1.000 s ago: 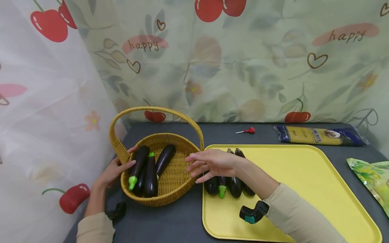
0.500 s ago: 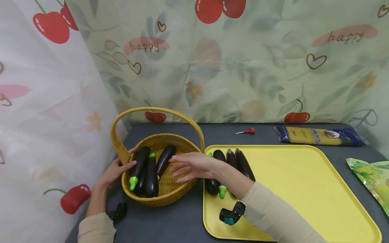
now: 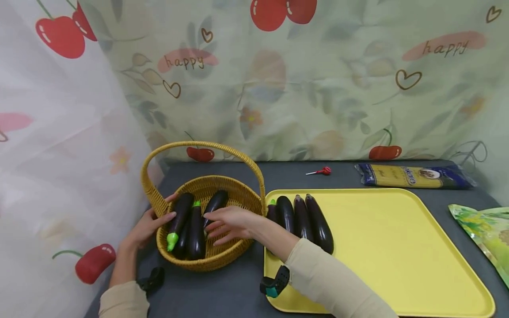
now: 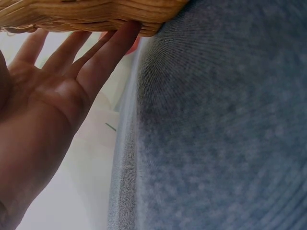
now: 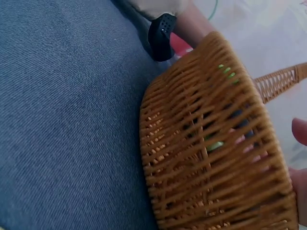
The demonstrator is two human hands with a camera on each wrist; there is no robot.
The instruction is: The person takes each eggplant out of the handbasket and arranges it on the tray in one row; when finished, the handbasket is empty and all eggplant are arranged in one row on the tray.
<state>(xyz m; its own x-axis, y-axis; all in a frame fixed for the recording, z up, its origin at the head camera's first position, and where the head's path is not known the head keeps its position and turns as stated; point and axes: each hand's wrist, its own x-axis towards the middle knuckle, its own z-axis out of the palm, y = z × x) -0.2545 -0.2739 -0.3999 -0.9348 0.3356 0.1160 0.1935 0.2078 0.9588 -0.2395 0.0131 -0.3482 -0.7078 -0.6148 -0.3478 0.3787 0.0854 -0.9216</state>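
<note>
The person's left hand (image 3: pixel 148 227) holds the rim of a round, yellow-brown wicker basket (image 3: pixel 200 265) beside the base of its tall handle, thumb above and fingers outside. Within the basket lie several long, glossy dark-purple eggplants (image 3: pixel 195 234), some with bright green caps. The right hand (image 3: pixel 232 221) reaches over the basket's right side, its grip loose and fingers extended beside the rearmost eggplant (image 3: pixel 216 201); contact cannot be told. More eggplants (image 3: pixel 320 223) lie on a yellow rectangular tray (image 3: pixel 397 251), on the dark grey-blue bench (image 3: pixel 222 293).
</note>
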